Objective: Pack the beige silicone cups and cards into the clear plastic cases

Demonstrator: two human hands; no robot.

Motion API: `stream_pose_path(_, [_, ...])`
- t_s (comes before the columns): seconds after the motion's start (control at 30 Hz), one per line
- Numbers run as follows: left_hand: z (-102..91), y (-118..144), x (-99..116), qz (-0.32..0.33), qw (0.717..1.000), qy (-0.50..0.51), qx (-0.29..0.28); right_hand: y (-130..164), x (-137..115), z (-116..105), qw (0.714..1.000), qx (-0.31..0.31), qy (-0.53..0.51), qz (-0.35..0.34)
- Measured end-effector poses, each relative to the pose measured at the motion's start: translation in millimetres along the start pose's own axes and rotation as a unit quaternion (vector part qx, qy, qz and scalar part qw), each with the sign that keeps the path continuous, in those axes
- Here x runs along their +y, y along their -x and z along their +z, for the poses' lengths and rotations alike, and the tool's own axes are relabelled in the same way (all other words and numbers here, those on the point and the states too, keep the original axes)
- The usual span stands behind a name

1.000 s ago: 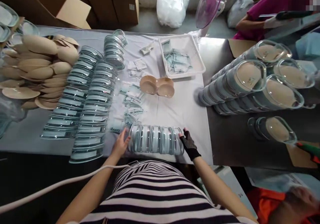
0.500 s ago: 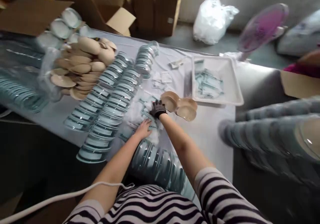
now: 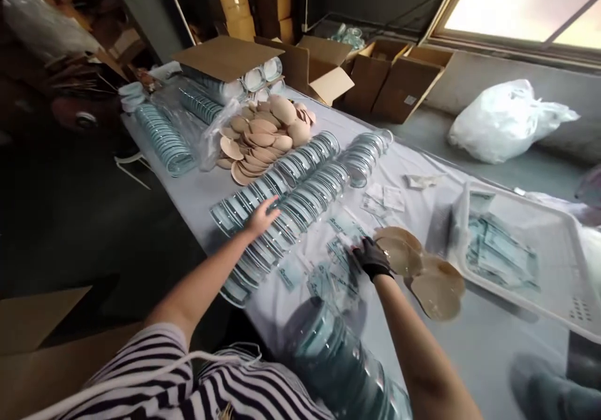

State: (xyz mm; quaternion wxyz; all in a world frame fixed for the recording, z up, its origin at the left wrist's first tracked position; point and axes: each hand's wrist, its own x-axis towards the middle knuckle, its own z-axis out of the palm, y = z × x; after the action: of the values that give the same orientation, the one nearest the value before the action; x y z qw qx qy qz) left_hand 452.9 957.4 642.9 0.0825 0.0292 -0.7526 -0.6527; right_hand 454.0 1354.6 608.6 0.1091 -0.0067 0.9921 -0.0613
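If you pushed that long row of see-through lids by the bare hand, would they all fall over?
Probably they would slide and fan out: the row of clear lids leans edge-on, overlapping like dominoes. They look thin, light plastic, likely slippery on the white cloth. The left hand rests on them.

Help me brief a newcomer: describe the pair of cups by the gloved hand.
Start at the white tray on the table's right side. Just left of it, touching the gloved right hand, lie two joined beige cups, hollow side up. The other beige cups sit heaped far off, loose.
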Motion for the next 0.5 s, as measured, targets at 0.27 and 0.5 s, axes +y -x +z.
stream_pose_path(0.27, [-183.6, -177.9, -67.8, -0.371, 0.844, 0.306, 0.237, -116.0, -240.9, -61.5, 0.95, 0.252, -0.125, -0.136])
stream_pose_path(0.5, [-186.7, -252.1, -114.1, -0.337, 0.846, 0.399, 0.108, -219.6, -524.8, -40.7, 0.965, 0.069, 0.023, -0.252])
